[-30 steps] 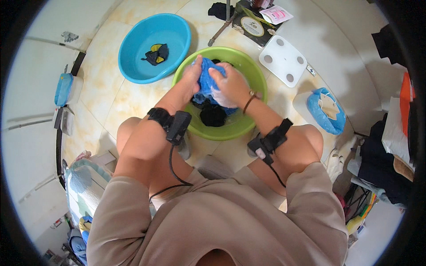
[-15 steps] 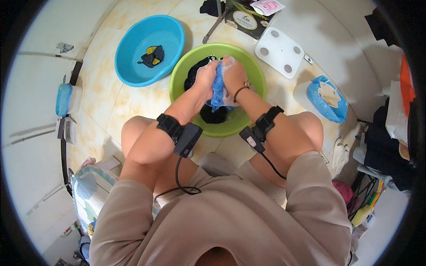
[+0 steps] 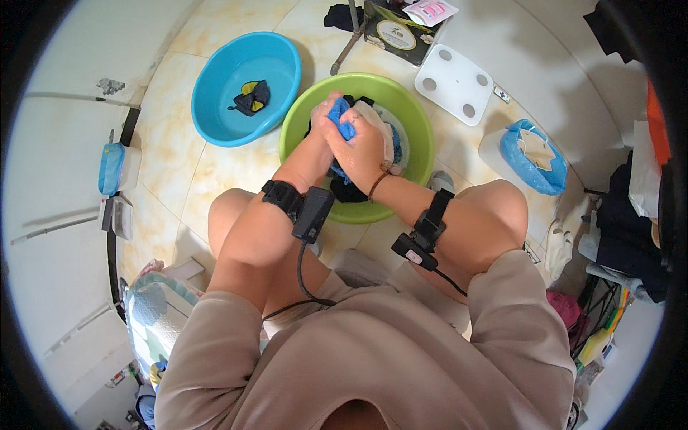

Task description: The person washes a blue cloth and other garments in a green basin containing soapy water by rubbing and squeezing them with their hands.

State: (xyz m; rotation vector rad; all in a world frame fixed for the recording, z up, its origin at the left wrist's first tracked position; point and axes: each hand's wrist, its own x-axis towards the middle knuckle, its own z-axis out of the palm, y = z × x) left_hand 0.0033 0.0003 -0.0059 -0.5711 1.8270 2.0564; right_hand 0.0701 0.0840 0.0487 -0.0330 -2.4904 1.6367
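Over the lime-green basin, my left hand and my right hand are closed on one bunched blue cloth. The hands press together, with the cloth showing between and above the fingers. Beside my right hand, a pale cloth hangs toward sudsy water. Black fabric lies in the basin below my wrists, and its shape is mostly hidden by my hands and arms.
A blue basin to the left holds a small black-and-yellow cloth item. Toward the back right lie a white scale and a dark printed box. A bin with a blue liner stands at the right. A metal pole rises behind the green basin.
My right hand has moved left and down, closing up against my left hand. The blue cloth, stretched long between the hands before, is now bunched, and the pale cloth shows more on the right.
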